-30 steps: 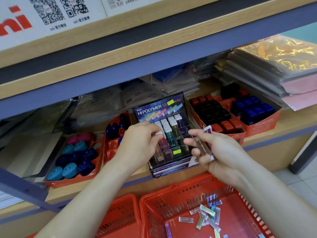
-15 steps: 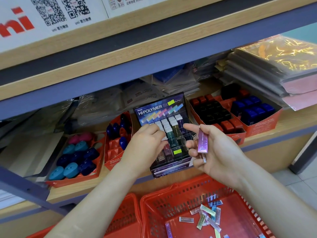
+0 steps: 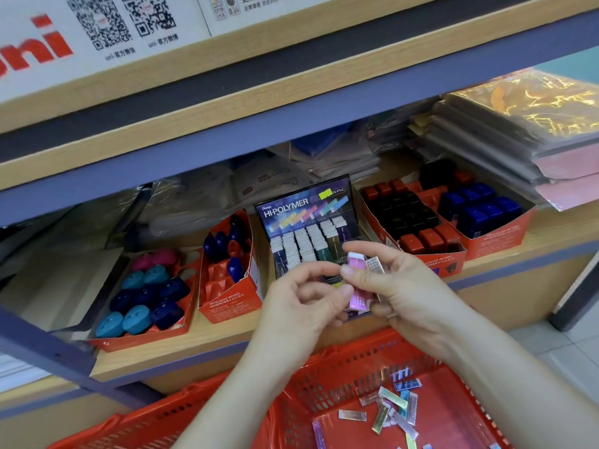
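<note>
Your right hand (image 3: 411,293) grips the pink eraser (image 3: 358,280) upright, a silver eraser (image 3: 375,264) tucked behind it, while your left hand (image 3: 301,306) pinches its near edge, probably to line it up for the display box (image 3: 304,205) just beyond your fingers

**Bright shop light, blur at centre**

Light falls from above, flat and bright. Glare streaks the plastic-wrapped stack (image 3: 534,105) at 2 o'clock. The shelf recess (image 3: 194,202) at 10 o'clock lies in shadow. The left hand (image 3: 301,306), right hand (image 3: 408,296) and pink eraser (image 3: 356,280) at centre are smeared by motion. Shelf edges bow toward the rim.
</note>
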A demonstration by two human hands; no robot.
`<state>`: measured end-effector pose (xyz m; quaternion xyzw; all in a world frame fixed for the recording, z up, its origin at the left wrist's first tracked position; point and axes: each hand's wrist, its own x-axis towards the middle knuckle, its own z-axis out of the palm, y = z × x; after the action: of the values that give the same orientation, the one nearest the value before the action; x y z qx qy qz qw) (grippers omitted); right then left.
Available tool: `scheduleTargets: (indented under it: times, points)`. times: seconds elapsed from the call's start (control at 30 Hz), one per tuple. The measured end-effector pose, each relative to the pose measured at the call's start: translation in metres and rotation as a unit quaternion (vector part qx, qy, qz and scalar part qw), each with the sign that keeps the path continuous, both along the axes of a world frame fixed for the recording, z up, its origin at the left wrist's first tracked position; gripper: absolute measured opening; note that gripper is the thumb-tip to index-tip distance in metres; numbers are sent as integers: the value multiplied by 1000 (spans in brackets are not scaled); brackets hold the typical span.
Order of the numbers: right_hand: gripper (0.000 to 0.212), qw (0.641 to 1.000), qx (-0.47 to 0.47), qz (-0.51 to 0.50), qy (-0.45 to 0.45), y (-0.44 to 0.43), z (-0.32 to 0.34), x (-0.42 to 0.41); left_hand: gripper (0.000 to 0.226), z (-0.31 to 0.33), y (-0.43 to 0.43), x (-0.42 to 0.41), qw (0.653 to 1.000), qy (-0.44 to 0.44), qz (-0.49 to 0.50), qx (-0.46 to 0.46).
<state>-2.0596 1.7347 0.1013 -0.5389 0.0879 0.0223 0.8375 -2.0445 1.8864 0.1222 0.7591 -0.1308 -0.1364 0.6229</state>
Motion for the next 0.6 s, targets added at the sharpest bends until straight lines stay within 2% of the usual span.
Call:
scheduleTargets:
  times: [0.17,0.3,0.37,0.43,0.5,0.6]
  points:
    - [59,990,-138,23,-7,2,-1,-1,44,-2,14,6,999,20,-35,9]
    - [59,981,-184,54,-30,0,2,-4,39,4,23,13,994,62,-90,-12]
    - [59,975,-206,73,-37,0,5,-5,29,7,27,18,989,94,-106,-35]
    - [61,967,-234,94,-42,2,5,-6,19,9,27,21,994,63,-94,3]
    - [63,960,-257,103,-44,4,4,-6,18,10,23,20,996,25,-69,42]
    - [59,970,-236,56,-17,3,3,-4,8,16,19,26,996,-59,18,56]
